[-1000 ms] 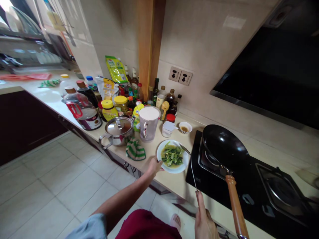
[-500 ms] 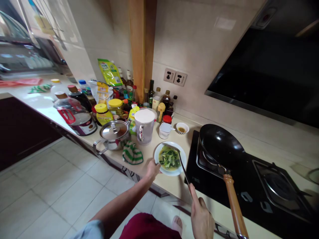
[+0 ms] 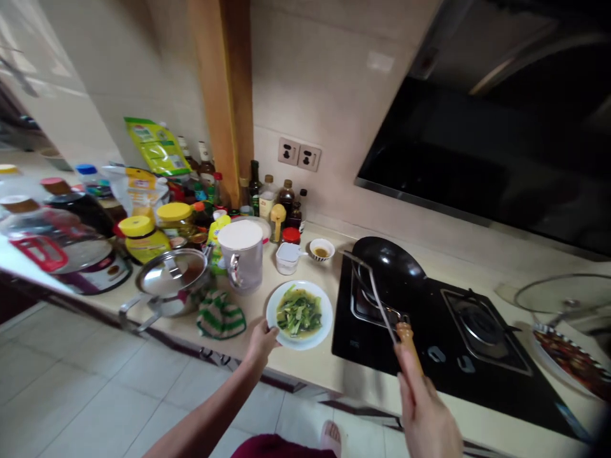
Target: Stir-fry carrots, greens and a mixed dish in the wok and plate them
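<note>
My left hand (image 3: 261,339) grips the near left rim of a white plate (image 3: 277,310) that holds cooked green vegetables (image 3: 298,313) in broth on the counter. My right hand (image 3: 422,410) is closed on the long handle of a metal spatula (image 3: 370,286). The spatula's blade hangs at the left rim of the black wok (image 3: 390,270), which sits on the left burner of the black stove (image 3: 449,343). The wok's wooden handle (image 3: 408,337) points toward me, just under my right hand.
Left of the plate are a striped cloth (image 3: 220,315), a lidded steel pot (image 3: 172,278), a white jug (image 3: 243,254), small sauce bowls (image 3: 321,249), and several jars and bottles. A glass lid (image 3: 563,294) and a dish of food (image 3: 573,359) lie at the right.
My right hand lifted the spatula off the plate and swung it right, over to the wok. The view turned to the right. My left hand kept its hold on the plate's rim.
</note>
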Demonstrator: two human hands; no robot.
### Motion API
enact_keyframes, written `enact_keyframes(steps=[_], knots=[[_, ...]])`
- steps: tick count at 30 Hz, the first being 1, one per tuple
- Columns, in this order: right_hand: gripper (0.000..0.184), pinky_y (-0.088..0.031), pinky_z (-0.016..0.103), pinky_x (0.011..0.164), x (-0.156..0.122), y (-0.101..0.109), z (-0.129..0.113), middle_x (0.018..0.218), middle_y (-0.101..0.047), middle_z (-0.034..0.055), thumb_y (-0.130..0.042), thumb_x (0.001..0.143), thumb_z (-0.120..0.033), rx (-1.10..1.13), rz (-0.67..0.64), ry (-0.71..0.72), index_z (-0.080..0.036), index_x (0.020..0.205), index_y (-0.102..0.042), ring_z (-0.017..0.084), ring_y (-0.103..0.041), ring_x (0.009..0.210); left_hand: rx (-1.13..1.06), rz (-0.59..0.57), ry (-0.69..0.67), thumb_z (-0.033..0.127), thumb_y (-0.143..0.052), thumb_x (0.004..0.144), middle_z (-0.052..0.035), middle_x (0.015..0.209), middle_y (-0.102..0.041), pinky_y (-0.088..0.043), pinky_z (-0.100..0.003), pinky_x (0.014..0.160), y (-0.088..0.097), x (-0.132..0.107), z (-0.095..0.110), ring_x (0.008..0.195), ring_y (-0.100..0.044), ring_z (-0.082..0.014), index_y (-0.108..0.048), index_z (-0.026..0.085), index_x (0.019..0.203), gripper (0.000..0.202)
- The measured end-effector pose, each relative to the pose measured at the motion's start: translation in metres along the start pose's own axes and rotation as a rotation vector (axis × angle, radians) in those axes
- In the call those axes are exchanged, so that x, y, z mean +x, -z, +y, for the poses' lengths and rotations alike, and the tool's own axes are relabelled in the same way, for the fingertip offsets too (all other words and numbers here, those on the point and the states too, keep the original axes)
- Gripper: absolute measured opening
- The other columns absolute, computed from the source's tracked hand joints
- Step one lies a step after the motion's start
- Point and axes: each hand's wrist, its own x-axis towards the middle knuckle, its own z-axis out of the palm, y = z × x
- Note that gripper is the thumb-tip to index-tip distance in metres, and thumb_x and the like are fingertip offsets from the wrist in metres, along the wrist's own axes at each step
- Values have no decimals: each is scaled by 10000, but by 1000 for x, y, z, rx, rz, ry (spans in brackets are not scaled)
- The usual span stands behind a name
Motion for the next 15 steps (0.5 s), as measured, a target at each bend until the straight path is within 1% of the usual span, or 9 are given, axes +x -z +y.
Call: enact_keyframes(steps=[2,3,5,7,10,13,15], knots=[[488,-366,275,395,29,20,15,784,-622,34,-271,953,-385,-123,-37,-91,-343,1436,-326,167,-580,471,-19,-46,-19,47,-561,581,21,578,-604,-531,-252,531,6,-7,6,552,-622,-151,-552,124,772,206],[486,-359,277,390,44,27,22,748,-604,30,-260,954,-382,-179,-88,-127,-337,1431,-338,164,-561,439,-33,-68,-27,67,-569,567,25,570,-599,-532,-253,529,8,-12,9,544,-616,-148,-549,127,756,199],[488,-374,287,408,69,32,32,733,-579,34,-253,953,-330,-284,-182,-154,-311,1433,-338,171,-567,445,-63,-107,-41,112,-591,544,28,571,-600,-535,-257,533,13,-21,18,537,-608,-143,-547,133,736,198],[505,-392,288,430,87,26,38,759,-563,46,-242,943,-239,-347,-258,-149,-295,1437,-330,181,-597,490,-78,-136,-33,148,-614,523,22,591,-614,-541,-267,548,15,-31,28,545,-610,-143,-551,136,730,216],[565,-413,281,460,98,9,42,815,-545,71,-224,908,-118,-392,-332,-129,-279,1440,-324,192,-635,569,-66,-153,14,176,-640,496,7,635,-638,-549,-278,582,16,-45,42,600,-633,-162,-554,146,727,249],[587,-433,281,488,98,-6,45,851,-536,85,-227,894,-84,-415,-364,-110,-272,1442,-319,196,-648,612,-51,-141,61,200,-657,476,3,649,-639,-541,-267,579,17,-57,52,643,-644,-176,-553,153,718,268],[590,-440,283,513,98,-12,48,869,-535,88,-224,894,-79,-410,-360,-96,-275,1443,-310,197,-652,635,-26,-112,84,220,-668,460,17,619,-622,-512,-235,520,19,-62,56,593,-620,-155,-563,152,720,289]])
